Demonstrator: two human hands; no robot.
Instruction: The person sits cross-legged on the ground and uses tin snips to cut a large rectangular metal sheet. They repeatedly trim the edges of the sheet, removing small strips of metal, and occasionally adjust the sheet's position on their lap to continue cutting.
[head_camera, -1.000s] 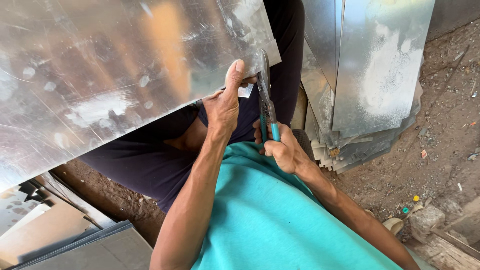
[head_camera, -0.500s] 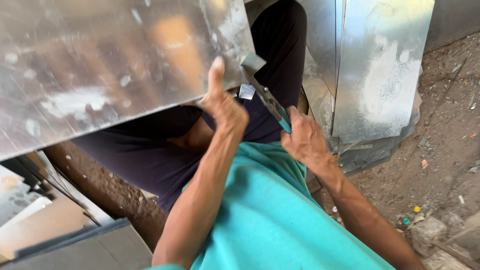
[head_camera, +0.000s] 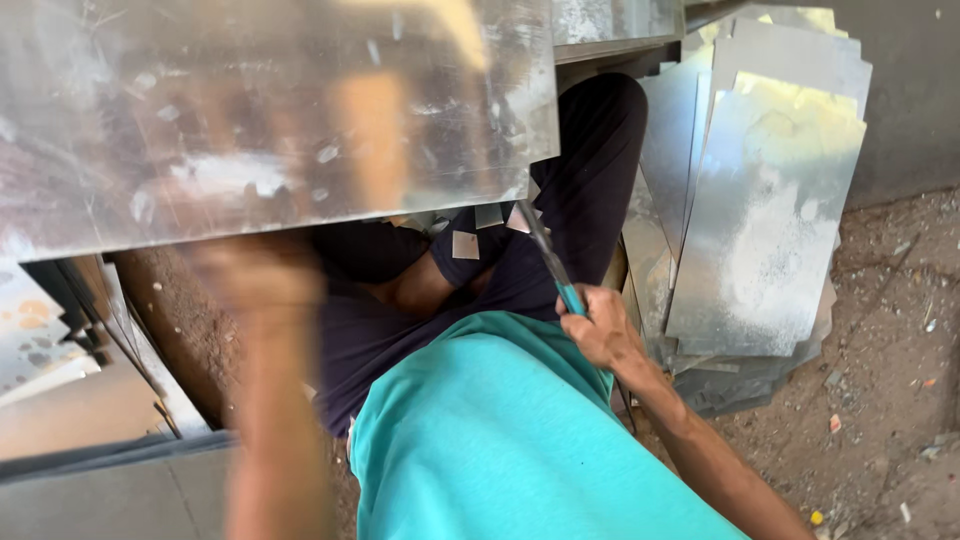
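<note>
A large shiny metal sheet (head_camera: 270, 120) fills the upper left of the head view. My left hand (head_camera: 255, 275) is blurred under its lower edge and seems to support it. My right hand (head_camera: 600, 330) grips the teal handles of tin snips (head_camera: 545, 255), whose blades point up at the sheet's lower right corner. Small square metal offcuts (head_camera: 466, 244) lie on my dark trousers (head_camera: 560, 200) just below that corner.
A stack of cut metal sheets (head_camera: 770, 220) leans at the right, resting on dirt ground (head_camera: 880, 400) strewn with small scraps. More flat sheets (head_camera: 70, 400) and dark metal edges lie at the lower left. My teal shirt (head_camera: 500, 450) fills the bottom middle.
My left hand slid left along the sheet's lower edge, away from the corner. The sheet shifted, and the snips now sit at its lower right corner with small offcuts fallen onto my lap.
</note>
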